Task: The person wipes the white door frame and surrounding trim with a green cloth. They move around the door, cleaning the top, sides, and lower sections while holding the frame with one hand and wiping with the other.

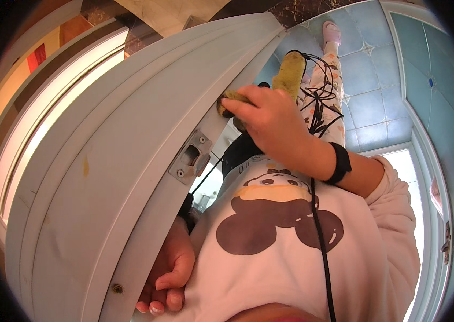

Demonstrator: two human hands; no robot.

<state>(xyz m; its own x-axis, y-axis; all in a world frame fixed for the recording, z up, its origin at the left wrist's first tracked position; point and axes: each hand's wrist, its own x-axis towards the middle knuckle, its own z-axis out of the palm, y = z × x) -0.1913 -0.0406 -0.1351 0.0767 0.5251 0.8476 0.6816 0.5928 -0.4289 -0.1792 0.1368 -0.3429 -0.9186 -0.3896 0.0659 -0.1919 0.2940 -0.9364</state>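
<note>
A pale grey door (103, 145) stands at a slant on the left, its narrow edge toward me. Against the upper part of that edge, my right hand (272, 121) is closed around a worn yellow thing with a dark end (226, 104). Beyond the knuckles, a yellow cylinder (289, 74) shows, apparently part of the same corded tool; my hand hides how they join. Below on the door edge sits a metal latch plate (190, 155). My left hand (172, 263) hangs low beside the edge, fingers loosely curled and apart, with nothing visible in it.
A tangled black cord (320, 94) hangs by the cylinder, over my patterned trouser leg. Another black cable (320, 241) runs down my shirt. Blue tiles (369, 91) cover the floor ahead. A white frame (425, 177) stands at right. A small hole (117, 288) marks the lower door edge.
</note>
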